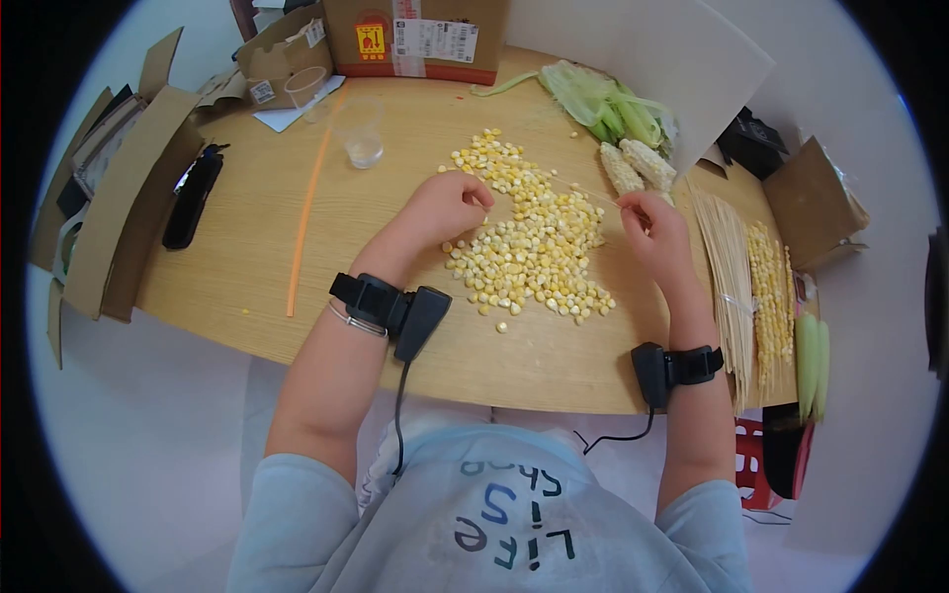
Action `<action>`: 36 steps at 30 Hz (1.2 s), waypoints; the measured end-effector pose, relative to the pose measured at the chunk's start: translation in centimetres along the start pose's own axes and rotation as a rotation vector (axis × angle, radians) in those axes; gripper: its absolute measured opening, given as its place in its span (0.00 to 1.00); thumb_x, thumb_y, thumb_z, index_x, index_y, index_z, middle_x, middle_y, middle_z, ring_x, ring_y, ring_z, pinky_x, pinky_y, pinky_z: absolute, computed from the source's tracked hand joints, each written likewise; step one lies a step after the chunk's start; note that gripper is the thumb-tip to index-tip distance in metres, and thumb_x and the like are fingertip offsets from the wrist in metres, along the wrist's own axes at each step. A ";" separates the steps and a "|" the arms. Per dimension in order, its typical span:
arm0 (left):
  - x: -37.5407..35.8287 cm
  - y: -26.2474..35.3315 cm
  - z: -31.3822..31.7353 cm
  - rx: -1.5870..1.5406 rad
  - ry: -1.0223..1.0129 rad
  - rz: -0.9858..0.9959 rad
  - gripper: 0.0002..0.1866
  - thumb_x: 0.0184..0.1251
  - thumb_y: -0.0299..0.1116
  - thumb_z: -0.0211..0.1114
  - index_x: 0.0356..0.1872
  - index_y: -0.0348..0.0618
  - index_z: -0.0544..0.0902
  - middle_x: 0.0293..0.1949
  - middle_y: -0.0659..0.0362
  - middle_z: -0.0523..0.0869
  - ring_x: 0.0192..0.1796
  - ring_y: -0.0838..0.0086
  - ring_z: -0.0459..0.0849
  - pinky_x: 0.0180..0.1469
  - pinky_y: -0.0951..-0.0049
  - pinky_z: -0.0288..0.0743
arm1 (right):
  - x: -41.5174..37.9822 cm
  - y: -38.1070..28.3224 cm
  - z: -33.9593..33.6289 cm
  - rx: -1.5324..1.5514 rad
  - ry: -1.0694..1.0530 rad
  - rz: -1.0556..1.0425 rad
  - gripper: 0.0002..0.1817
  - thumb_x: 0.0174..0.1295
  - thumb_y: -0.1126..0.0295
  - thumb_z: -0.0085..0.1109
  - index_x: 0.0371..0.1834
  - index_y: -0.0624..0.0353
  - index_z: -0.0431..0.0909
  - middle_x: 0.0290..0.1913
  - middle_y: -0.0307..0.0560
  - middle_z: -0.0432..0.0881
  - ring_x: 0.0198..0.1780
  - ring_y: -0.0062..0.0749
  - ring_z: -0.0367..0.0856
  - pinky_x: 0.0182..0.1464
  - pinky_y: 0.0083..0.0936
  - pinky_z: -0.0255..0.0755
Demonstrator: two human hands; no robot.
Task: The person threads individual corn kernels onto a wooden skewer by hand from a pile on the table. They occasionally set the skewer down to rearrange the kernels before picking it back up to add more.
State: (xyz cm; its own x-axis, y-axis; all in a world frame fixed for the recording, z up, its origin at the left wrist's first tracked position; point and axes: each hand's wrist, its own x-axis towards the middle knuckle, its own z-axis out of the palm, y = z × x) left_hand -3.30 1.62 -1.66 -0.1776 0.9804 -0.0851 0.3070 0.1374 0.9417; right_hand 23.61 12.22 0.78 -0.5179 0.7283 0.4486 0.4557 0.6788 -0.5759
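Loose yellow and white corn kernels (529, 242) lie spread over the middle of the wooden table. My left hand (457, 205) is at the left edge of the kernels, its fingers curled together; what they pinch, if anything, is too small to make out. At the right of the kernels, my right hand (654, 225) holds the end of a thin skewer (583, 189) between thumb and fingers. The skewer runs up and left above the kernels toward my left hand. Beside my right hand lie a bundle of bare skewers (727, 267) and skewers threaded with kernels (769, 296).
Stripped cobs (621, 170) and green husks (608, 104) lie at the back right. A clear cup (364, 150), an orange strip (311, 208) and a black case (193, 201) are on the left. Cardboard boxes (415, 40) stand behind. Green ears (813, 366) lie at the right edge.
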 end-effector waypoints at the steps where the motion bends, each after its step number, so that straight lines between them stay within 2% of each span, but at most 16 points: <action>1: -0.1 0.1 0.0 0.003 0.004 -0.006 0.08 0.53 0.21 0.59 0.35 0.34 0.80 0.26 0.63 0.76 0.26 0.82 0.73 0.24 0.80 0.66 | 0.0 0.5 0.3 0.007 -0.004 0.000 0.06 0.56 0.75 0.55 0.36 0.61 0.79 0.29 0.46 0.79 0.26 0.27 0.76 0.30 0.22 0.69; 3: -0.4 0.2 -0.1 0.142 -0.032 0.104 0.06 0.53 0.21 0.61 0.33 0.33 0.79 0.24 0.62 0.76 0.26 0.82 0.74 0.24 0.80 0.66 | -0.3 1.5 0.7 0.105 -0.052 0.021 0.07 0.56 0.75 0.54 0.36 0.62 0.78 0.27 0.45 0.79 0.26 0.24 0.75 0.30 0.21 0.69; 7: -0.1 -0.2 -0.2 0.129 -0.070 0.052 0.05 0.54 0.20 0.63 0.32 0.33 0.78 0.24 0.62 0.77 0.26 0.81 0.75 0.25 0.81 0.67 | -1.0 2.7 0.6 0.122 -0.087 0.054 0.07 0.56 0.75 0.53 0.36 0.64 0.78 0.25 0.44 0.77 0.25 0.23 0.73 0.29 0.20 0.67; 9: 0.1 -0.1 -0.1 0.156 -0.048 0.037 0.03 0.57 0.23 0.62 0.32 0.34 0.79 0.24 0.62 0.78 0.28 0.81 0.76 0.27 0.81 0.68 | -1.1 2.5 0.0 0.052 -0.186 0.133 0.07 0.56 0.74 0.53 0.36 0.63 0.78 0.24 0.44 0.77 0.24 0.22 0.71 0.28 0.20 0.65; 13: 0.3 0.4 -0.1 0.194 0.092 0.074 0.05 0.61 0.27 0.60 0.34 0.36 0.79 0.26 0.60 0.80 0.29 0.81 0.77 0.30 0.83 0.70 | -1.1 2.3 -0.3 0.060 -0.146 0.125 0.07 0.56 0.74 0.54 0.36 0.63 0.79 0.23 0.44 0.76 0.24 0.22 0.70 0.28 0.20 0.65; 15: 0.6 0.3 -0.2 -0.252 0.102 -0.108 0.08 0.65 0.29 0.57 0.40 0.36 0.78 0.30 0.58 0.82 0.31 0.80 0.78 0.33 0.82 0.73 | -1.1 1.7 -0.5 0.044 -0.148 0.128 0.07 0.57 0.73 0.54 0.36 0.63 0.79 0.23 0.44 0.76 0.24 0.22 0.70 0.28 0.21 0.65; 16: 0.6 0.2 -0.2 -0.247 0.103 -0.114 0.08 0.65 0.29 0.57 0.40 0.36 0.78 0.30 0.58 0.82 0.31 0.80 0.78 0.33 0.82 0.73 | -1.1 1.5 -0.4 0.050 -0.149 0.131 0.07 0.57 0.73 0.54 0.36 0.63 0.79 0.23 0.44 0.76 0.24 0.22 0.70 0.28 0.21 0.65; 18: 0.5 0.1 0.0 -0.439 0.085 -0.116 0.09 0.67 0.28 0.54 0.45 0.35 0.77 0.33 0.56 0.82 0.32 0.79 0.78 0.35 0.80 0.75 | -1.2 1.2 -0.2 0.063 -0.140 0.086 0.08 0.57 0.73 0.54 0.37 0.63 0.79 0.24 0.46 0.77 0.24 0.25 0.72 0.28 0.22 0.66; 24: 0.7 -0.1 -0.2 -0.548 0.112 -0.127 0.10 0.68 0.26 0.52 0.46 0.32 0.76 0.34 0.55 0.82 0.32 0.77 0.80 0.35 0.80 0.77 | -1.3 0.6 -0.2 0.005 -0.178 0.069 0.09 0.58 0.73 0.53 0.38 0.63 0.80 0.26 0.50 0.79 0.25 0.30 0.74 0.30 0.25 0.67; 36: 0.6 0.2 -0.3 -0.561 0.093 -0.133 0.10 0.65 0.26 0.55 0.45 0.34 0.75 0.35 0.51 0.83 0.31 0.75 0.82 0.34 0.79 0.78 | -1.4 1.5 0.2 0.028 -0.161 0.089 0.09 0.58 0.73 0.54 0.38 0.64 0.80 0.25 0.49 0.79 0.25 0.29 0.74 0.30 0.24 0.67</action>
State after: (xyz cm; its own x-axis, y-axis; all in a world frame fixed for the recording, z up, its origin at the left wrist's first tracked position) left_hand -3.61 2.22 -1.46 -0.2700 0.9399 -0.2092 -0.2608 0.1378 0.9555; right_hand 24.88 12.18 -0.84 -0.5872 0.7591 0.2811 0.4853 0.6081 -0.6282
